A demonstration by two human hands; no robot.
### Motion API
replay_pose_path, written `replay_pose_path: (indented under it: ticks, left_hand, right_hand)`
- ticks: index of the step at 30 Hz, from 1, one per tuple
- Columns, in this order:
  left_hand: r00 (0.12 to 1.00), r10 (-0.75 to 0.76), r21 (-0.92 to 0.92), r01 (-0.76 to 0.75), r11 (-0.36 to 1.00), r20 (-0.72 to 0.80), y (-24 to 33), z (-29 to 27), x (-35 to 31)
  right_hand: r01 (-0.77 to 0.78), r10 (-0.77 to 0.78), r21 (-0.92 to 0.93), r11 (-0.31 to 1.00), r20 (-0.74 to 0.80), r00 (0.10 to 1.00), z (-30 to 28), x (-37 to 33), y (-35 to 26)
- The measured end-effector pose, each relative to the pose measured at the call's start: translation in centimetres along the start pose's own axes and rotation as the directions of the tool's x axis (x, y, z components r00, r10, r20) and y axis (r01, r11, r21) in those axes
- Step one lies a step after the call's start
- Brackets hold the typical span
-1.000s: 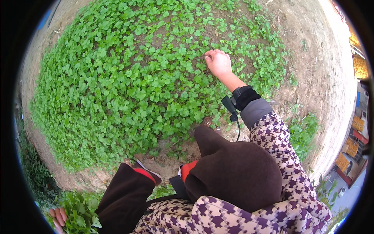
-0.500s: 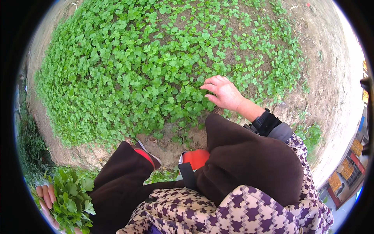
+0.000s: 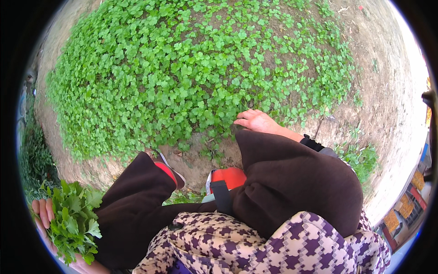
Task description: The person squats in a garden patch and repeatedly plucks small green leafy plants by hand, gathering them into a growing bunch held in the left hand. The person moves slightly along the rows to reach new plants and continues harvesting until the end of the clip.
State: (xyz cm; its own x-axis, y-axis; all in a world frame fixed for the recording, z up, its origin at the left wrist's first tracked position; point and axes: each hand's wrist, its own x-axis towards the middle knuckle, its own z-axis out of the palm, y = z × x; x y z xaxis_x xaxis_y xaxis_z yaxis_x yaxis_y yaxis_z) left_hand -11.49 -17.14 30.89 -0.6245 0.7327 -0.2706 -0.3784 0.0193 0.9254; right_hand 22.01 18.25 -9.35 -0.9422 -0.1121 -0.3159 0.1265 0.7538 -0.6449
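At the lower left, my left hand [image 3: 44, 214] is closed around a bunch of leafy greens [image 3: 73, 219] with lobed, toothed leaves, its stems mostly hidden. My right hand [image 3: 257, 122] is low at the near edge of a dense bed of green seedlings [image 3: 159, 82], just beyond my right knee. Its fingers are bent and drawn together at the leaves. Whatever is between them, if anything, is too small or covered to make out. A dark band [image 3: 312, 143] circles that wrist.
Between my feet a red object [image 3: 228, 177] with a dark strap lies under my brown-trousered legs. My left shoe [image 3: 171, 170] is on bare soil at the bed's edge. Weeds [image 3: 360, 160] grow at the right. Bushes [image 3: 36, 155] stand at the far left.
My right hand has come down and nearer to me, and its spread fingers have drawn together at the bed's edge. The left hand still holds the greens, slightly higher and further left.
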Motion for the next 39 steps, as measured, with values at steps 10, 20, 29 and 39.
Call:
replay_pose_path:
  ticks: [10,20,29,39]
  left_hand:
    - [0.986,0.076,0.006,-0.077,0.997,0.147,0.6,-0.5,-1.1]
    - [0.92,0.186,0.075,-0.17,0.983,-0.345,0.1,0.5,-2.0]
    - [0.987,0.129,-0.028,-0.133,0.991,-0.099,-0.6,3.2,-0.4]
    - [0.952,0.134,-0.191,-0.191,0.963,-0.276,-1.0,5.1,0.7]
  right_hand:
    - [-0.039,0.039,0.002,0.999,-0.079,0.996,0.7,-2.5,0.3]
    - [-0.126,0.126,0.027,0.992,-0.393,0.911,-3.4,-2.0,-0.5]
    - [0.086,-0.096,-0.046,0.995,-0.304,0.948,-4.8,4.7,-3.3]
    - [0.179,-0.195,0.089,0.98,0.23,0.954,-0.1,3.9,-3.9]
